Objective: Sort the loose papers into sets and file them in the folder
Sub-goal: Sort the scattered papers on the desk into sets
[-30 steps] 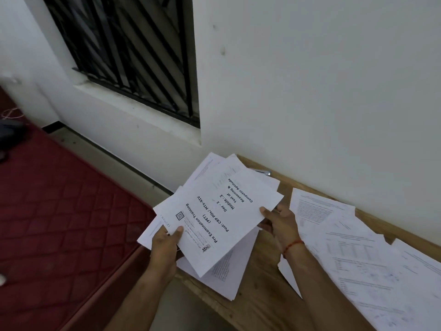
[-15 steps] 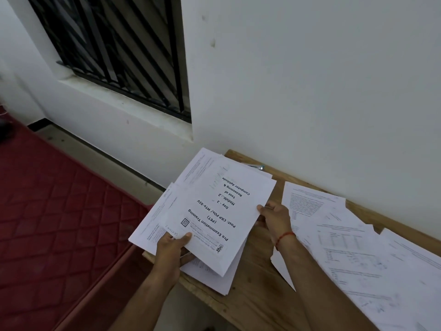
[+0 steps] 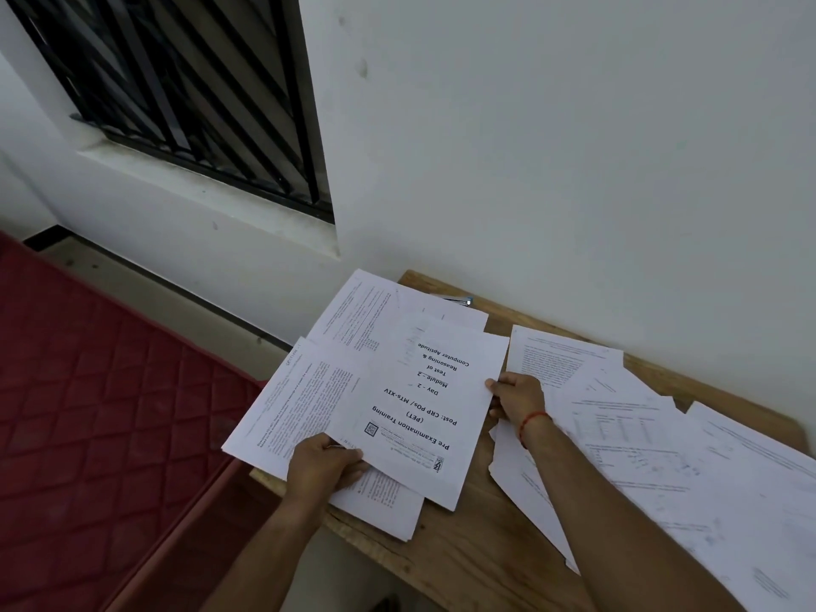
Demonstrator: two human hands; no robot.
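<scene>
A white cover sheet [image 3: 424,404] printed "Pre Examination Training" lies on top of several overlapping printed papers [image 3: 304,390] at the left end of a wooden table [image 3: 463,554]. My left hand [image 3: 324,468] grips the near left corner of this stack, thumb on top. My right hand [image 3: 516,397] pinches the right edge of the cover sheet. More loose printed papers [image 3: 653,461] spread over the right part of the table, partly under my right forearm. No folder shows in view.
A white wall runs right behind the table, with a barred window [image 3: 190,90] to the left. A red quilted mattress [image 3: 97,417] lies left of the table and below it. A small metal clip [image 3: 459,299] peeks out behind the left stack.
The stack has come down and toward the table's left end with both hands. The camera view has swung slightly left and closer.
</scene>
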